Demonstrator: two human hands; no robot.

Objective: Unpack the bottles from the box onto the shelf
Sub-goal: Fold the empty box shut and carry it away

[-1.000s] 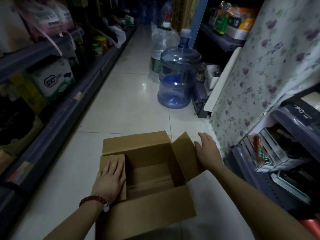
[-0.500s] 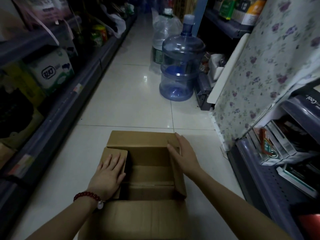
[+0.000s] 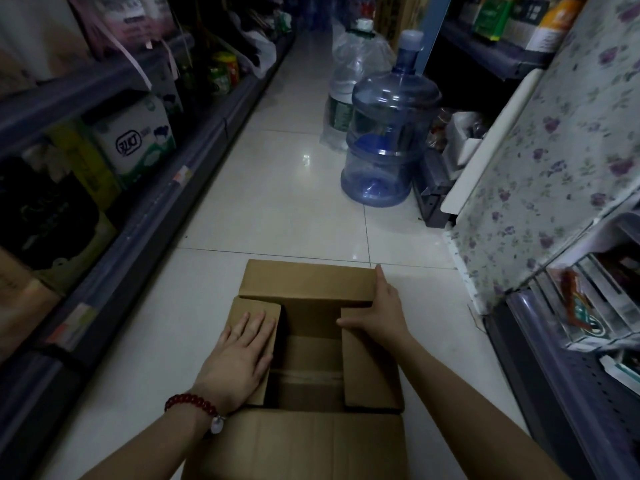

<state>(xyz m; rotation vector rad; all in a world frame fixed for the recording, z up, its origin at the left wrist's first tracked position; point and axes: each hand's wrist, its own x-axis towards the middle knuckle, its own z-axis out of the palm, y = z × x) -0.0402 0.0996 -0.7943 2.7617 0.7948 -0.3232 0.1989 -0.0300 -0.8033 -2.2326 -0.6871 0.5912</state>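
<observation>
A: Down on the white tiled floor [image 3: 263, 216], mid-aisle: cardboard box [image 3: 311, 445], near flap hanging out toward the camera, far flap [image 3: 304, 280] folded in.

B: Left hand [image 3: 239, 362] flat on the small left flap [image 3: 258, 318], fingers straight and spread, pressing down. Red bead bracelet [image 3: 188, 403] at the wrist.

A: Right hand [image 3: 382, 315] laid over the right flap [image 3: 372, 372], fingers stretched along the far flap's right end, thumb pointing in across the gap. Nothing clamped, just resting on cardboard.

B: Between the two side flaps, a dark opening and bare cardboard with a strip of tape at the bottom. No bottles visible inside.

A: Further up the aisle, big blue water jug [image 3: 389, 133] standing upright, a clear one [image 3: 349, 67] just behind, touching or nearly so; hard to say.

B: Grey shelf [image 3: 149, 216] along the left, stocked with packs, one white with green print [image 3: 138, 140]. Right side: floral cloth [image 3: 561, 150] draped over a unit, lower shelf [image 3: 540, 348] with boxed goods beneath.
</observation>
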